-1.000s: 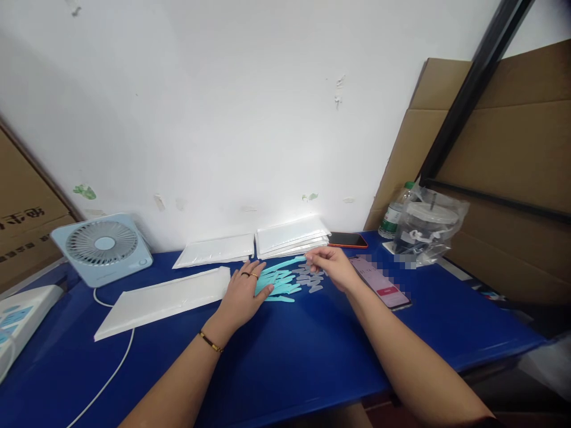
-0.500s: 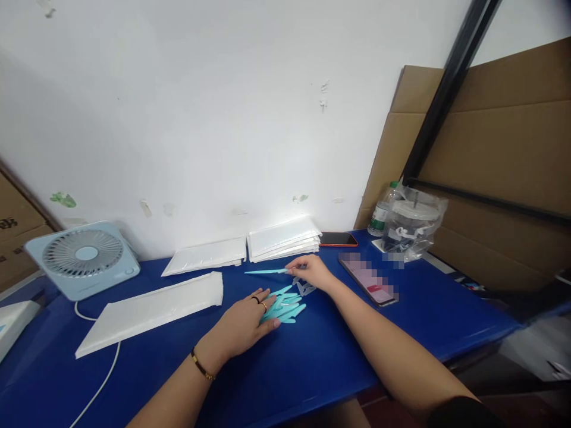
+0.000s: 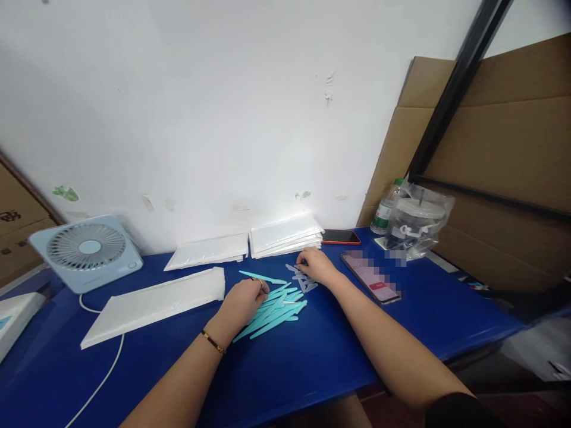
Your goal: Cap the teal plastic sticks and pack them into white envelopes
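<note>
Two bare hands were at work around the centre of the frame. The left hand point(image 3: 244, 297), fingers curled inward, was at the upper-left edge of a heap of flat turquoise plastic sticks point(image 3: 276, 312); I couldn't tell whether it gripped any. The right hand point(image 3: 316, 264), thumb and fingertips drawn close together, was at some small translucent plastic pieces point(image 3: 307, 286) just above and right of the heap, its catch, if any, hidden. One lone turquoise plastic stick point(image 3: 273, 280) lay beside the left fingers, so a careless sweep might have knocked it into the heap. The little pieces overlapped; a hurried pinch could have dragged out two.
</note>
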